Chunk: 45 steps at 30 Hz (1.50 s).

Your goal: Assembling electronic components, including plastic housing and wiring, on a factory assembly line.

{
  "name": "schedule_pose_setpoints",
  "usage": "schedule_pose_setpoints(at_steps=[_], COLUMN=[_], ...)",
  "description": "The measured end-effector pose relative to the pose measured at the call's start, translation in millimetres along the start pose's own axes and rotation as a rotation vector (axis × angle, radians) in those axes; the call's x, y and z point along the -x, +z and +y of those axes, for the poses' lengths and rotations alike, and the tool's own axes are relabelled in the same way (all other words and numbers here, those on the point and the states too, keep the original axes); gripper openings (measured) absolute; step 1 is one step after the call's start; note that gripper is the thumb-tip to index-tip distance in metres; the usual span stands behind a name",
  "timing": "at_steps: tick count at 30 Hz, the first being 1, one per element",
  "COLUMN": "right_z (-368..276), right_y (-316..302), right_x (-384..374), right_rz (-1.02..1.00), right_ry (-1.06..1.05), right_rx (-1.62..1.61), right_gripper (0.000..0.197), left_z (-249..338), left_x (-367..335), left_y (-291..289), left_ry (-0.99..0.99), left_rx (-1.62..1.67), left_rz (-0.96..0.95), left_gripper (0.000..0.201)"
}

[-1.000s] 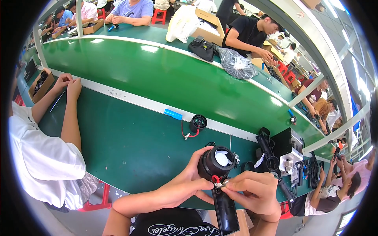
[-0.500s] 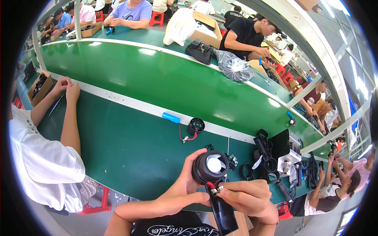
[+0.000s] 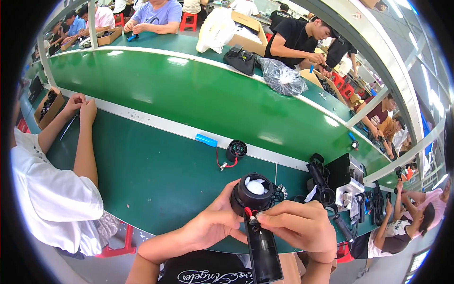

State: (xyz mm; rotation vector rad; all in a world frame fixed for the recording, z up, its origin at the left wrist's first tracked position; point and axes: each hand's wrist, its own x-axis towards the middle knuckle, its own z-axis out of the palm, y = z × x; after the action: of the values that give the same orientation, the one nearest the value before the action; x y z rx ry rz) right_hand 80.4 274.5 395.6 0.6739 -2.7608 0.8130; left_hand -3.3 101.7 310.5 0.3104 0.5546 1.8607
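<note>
- A neighbouring person's white sleeve [image 3: 52, 199], soft cloth, fills the far left; that person's bare forearms lie on the green table [image 3: 142, 175] near a brown cardboard box [image 3: 47, 108].
- The table surface is smooth, matt green, split by a pale strip; a wide bare stretch lies between the neighbour's arms and the wearer's hands.
- A blue cylindrical cell [image 3: 206, 140] lies at the pale strip, joined by a red wire to a small round black part [image 3: 236, 150], well apart from the hands.
- Left hand [image 3: 213, 225]: fingers wrapped around the side of the round black housing [image 3: 255, 194], clamped on it.
- The housing is a glossy black plastic cylinder, open end up, with white blades showing inside. It is held just above the near table edge, front centre.
- A long flat black handle piece [image 3: 262, 251], hard and smooth, runs down from the housing toward the wearer's body; a short red wire shows at the joint.
- Right hand [image 3: 300, 227]: closed over the top of the handle piece, fingertips pinched together at the joint.
- To the right, black plastic parts and tools [image 3: 331, 182] crowd the table, leaving little free room on that side.
</note>
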Motion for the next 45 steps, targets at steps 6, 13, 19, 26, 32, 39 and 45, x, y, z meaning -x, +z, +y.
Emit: schedule_pose_setpoints(at_steps=[6, 13, 19, 26, 32, 39, 45], right_z=[4, -5, -13, -15, -15, -2, -1], right_y=[0, 4, 1, 2, 1, 13, 15], right_x=[0, -9, -11, -12, -10, -5, -5], right_rz=[-0.008, 0.064, 0.085, 0.160, 0.163, 0.296, 0.331], right_ry=[-0.062, 0.055, 0.203, 0.347, 0.269, -0.033, -0.080], right_rx=[0.015, -0.117, -0.360, -0.479, -0.282, -0.124, -0.020], right_gripper=[0.026, 0.018, 0.018, 0.015, 0.018, 0.024, 0.023], left_z=[0, -4, -4, 3, 3, 8, 7], left_x=[0, -1, -1, 0, 5, 9, 6], left_y=[5, -5, -1, 7, 10, 19, 20], left_ry=[0.017, 0.034, -0.003, -0.054, 0.077, 0.132, 0.153], left_rx=[0.006, -0.015, 0.068, 0.005, 0.007, -0.065, -0.166], left_rz=[0.003, -0.053, -0.140, -0.049, -0.090, -0.035, -0.030], left_gripper=[0.080, 0.078, 0.076, 0.082, 0.081, 0.084, 0.085])
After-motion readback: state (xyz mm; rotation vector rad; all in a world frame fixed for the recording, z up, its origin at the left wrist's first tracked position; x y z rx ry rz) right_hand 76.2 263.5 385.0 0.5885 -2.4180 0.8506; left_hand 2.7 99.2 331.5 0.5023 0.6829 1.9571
